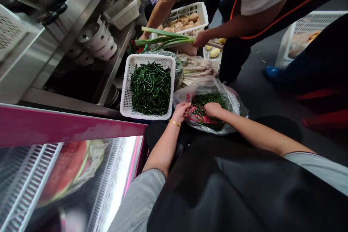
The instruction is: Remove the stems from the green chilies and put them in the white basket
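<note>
A clear plastic bag [236, 96] of thin green chilies [209, 98], with some red showing inside, stands open before me. My right hand [213, 110] reaches into it, fingers curled among the chilies. At the bag's left edge, my left hand [182, 111] is closed in a pinch; what it grips is too small to make out. A gold bracelet [174, 123] circles that wrist. Just left of the bag, a white plastic basket [124, 90] holds a heap of dark green chilies [150, 88].
Across from me, a co-worker's hands [201, 38] hold long leeks [168, 38]. Beyond are a basket of potatoes [205, 11] and a bundle of white-stemmed leeks [199, 69]. Steel shelving [67, 16] flanks the left, above a pink-edged cooler [67, 125] with cut watermelon [66, 168]. A blue boot [272, 72] is right.
</note>
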